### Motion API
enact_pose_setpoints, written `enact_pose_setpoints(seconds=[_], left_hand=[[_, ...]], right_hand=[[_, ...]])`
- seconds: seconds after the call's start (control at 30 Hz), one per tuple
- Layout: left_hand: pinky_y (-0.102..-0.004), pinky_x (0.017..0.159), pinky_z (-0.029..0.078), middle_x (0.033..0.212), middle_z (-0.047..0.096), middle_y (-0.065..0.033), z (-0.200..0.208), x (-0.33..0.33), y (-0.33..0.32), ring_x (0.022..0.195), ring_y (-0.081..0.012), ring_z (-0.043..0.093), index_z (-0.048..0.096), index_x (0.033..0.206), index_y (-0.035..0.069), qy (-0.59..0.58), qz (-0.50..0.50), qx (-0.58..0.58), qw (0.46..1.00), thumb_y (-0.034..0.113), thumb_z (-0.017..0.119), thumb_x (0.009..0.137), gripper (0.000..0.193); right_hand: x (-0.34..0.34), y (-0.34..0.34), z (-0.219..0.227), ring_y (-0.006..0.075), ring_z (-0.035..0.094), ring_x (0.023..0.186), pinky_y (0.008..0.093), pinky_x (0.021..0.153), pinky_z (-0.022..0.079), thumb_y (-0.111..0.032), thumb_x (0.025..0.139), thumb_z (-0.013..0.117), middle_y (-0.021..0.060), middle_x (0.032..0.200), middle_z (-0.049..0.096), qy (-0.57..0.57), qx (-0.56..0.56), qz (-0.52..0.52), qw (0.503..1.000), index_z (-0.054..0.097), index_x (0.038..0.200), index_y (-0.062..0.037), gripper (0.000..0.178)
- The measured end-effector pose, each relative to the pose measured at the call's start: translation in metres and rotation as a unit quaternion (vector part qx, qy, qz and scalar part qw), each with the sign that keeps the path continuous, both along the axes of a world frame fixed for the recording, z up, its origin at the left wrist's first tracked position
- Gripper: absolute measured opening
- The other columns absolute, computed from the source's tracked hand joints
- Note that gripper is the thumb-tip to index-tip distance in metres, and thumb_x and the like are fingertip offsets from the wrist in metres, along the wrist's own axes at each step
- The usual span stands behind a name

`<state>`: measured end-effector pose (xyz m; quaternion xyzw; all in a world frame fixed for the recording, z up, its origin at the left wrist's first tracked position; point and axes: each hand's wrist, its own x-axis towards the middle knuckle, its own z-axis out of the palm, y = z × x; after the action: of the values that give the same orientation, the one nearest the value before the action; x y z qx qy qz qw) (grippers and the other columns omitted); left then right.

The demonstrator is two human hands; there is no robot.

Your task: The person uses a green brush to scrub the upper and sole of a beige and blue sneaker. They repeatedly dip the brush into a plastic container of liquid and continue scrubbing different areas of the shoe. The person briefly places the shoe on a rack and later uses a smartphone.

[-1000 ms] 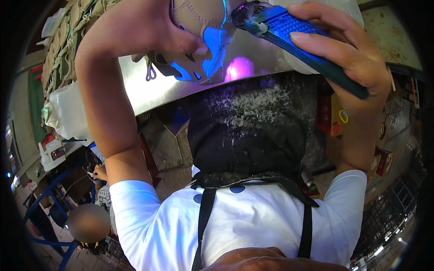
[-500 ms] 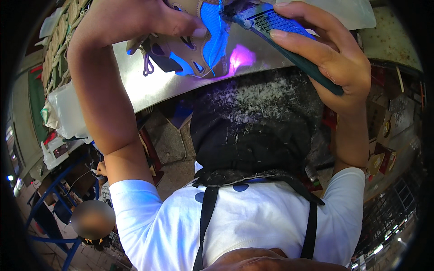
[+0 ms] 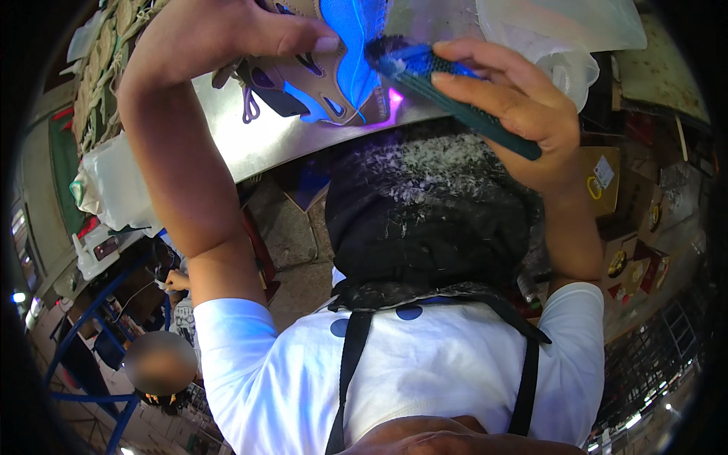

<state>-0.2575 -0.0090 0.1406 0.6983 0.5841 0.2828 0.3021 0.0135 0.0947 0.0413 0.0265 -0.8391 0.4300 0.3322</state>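
Right hand (image 3: pixel 519 106) and green brush (image 3: pixel 464 111) have shifted toward the front edge of the counter (image 3: pixel 236 154), grip closed around the brush; left hand (image 3: pixel 239 29), fingers partly hidden, pins the tan-and-blue shoe upper (image 3: pixel 352 64) near that edge. Brushing seems underway; next probably calls for even strokes.

A shiny metal worktable (image 3: pixel 262 148) with a smooth, curved-looking front edge carries a translucent plastic container (image 3: pixel 576 19) at its far right and a smaller translucent tub (image 3: pixel 570 74) just in front of that, while a tan-and-blue shoe (image 3: pixel 353 57) is above its middle, though whether it rests on the metal cannot be told. Along the left side, a row of tan laced shoe uppers (image 3: pixel 102 91) is heaped, its support mostly hidden. Below, the grey paved floor (image 3: pixel 292 231) shows, with cardboard boxes (image 3: pixel 622 258) stacked low at the right.
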Motion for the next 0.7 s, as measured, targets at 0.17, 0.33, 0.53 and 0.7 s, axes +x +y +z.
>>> enact_pose_setpoints(seconds=[0.17, 0.33, 0.53, 0.7], left_hand=[[-0.0367, 0.101, 0.054, 0.132, 0.060, -0.0152, -0.023, -0.020, -0.013, 0.119, -0.0225, 0.061, 0.031, 0.151, -0.004, -0.064, 0.048, 0.033, 0.996, 0.020, 0.097, 0.063, 0.113], [-0.0376, 0.105, 0.050, 0.138, 0.055, -0.0142, -0.011, 0.007, -0.022, 0.124, -0.0213, 0.057, 0.028, 0.153, -0.003, -0.143, 0.105, 0.004, 0.984, 0.011, 0.099, 0.058, 0.120], [-0.0378, 0.109, 0.047, 0.141, 0.053, -0.0153, -0.020, 0.003, -0.026, 0.127, -0.0229, 0.056, 0.025, 0.155, -0.004, -0.221, 0.124, 0.018, 0.967, 0.014, 0.100, 0.060, 0.122], [-0.0380, 0.111, 0.045, 0.142, 0.053, -0.0163, -0.027, -0.002, -0.028, 0.129, -0.0236, 0.055, 0.022, 0.156, -0.005, -0.174, 0.108, 0.044, 0.978, 0.017, 0.101, 0.060, 0.126]], right_hand=[[0.013, -0.002, 0.003, 0.0224, 0.074, 0.097, 0.0298, 0.082, 0.060, 0.007, 0.083, 0.077, 0.0187, 0.115, 0.072, -0.062, -0.079, 0.015, 0.995, 0.074, 0.116, 0.0036, 0.033], [0.002, 0.001, 0.010, 0.0276, 0.076, 0.092, 0.0344, 0.081, 0.063, 0.009, 0.093, 0.065, 0.0259, 0.109, 0.072, 0.042, -0.223, 0.030, 0.974, 0.063, 0.122, 0.0127, 0.029], [0.000, 0.007, 0.021, 0.0319, 0.075, 0.093, 0.0394, 0.083, 0.064, -0.005, 0.099, 0.063, 0.0261, 0.102, 0.073, 0.019, -0.202, 0.018, 0.979, 0.060, 0.125, 0.0166, 0.034], [0.000, 0.002, 0.022, 0.0329, 0.076, 0.092, 0.0401, 0.083, 0.064, -0.006, 0.097, 0.063, 0.0271, 0.102, 0.074, 0.052, -0.274, 0.005, 0.960, 0.061, 0.123, 0.0166, 0.035]])
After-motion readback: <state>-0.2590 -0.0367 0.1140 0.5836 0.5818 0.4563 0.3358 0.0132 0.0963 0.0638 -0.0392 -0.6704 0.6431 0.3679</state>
